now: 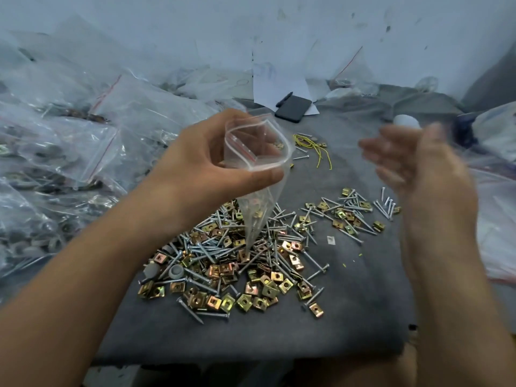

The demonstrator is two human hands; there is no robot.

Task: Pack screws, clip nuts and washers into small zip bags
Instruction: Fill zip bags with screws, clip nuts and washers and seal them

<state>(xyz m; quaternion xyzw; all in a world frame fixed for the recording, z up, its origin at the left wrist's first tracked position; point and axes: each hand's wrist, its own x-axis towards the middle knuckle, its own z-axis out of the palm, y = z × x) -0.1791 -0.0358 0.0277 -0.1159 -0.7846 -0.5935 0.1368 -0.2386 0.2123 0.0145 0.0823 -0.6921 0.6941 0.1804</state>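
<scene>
Zip bag [258, 163], thin, limp and slippery film, hangs above the pile of screws and clip nuts [237, 261], long axis upright, mouth up, tapering downward. Left hand [206, 160] pinches it below the rim, the sensible hold. Right hand [413, 160], blurred, fingers spread, holds nothing.

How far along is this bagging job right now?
Done: filled clear plastic bags are heaped at the left. In hand: the left hand holds a small clear zip bag open, a few pieces inside; the blurred right hand looks empty. Left: a pile of loose silver screws and brass-coloured clip nuts on the grey cloth.
</scene>
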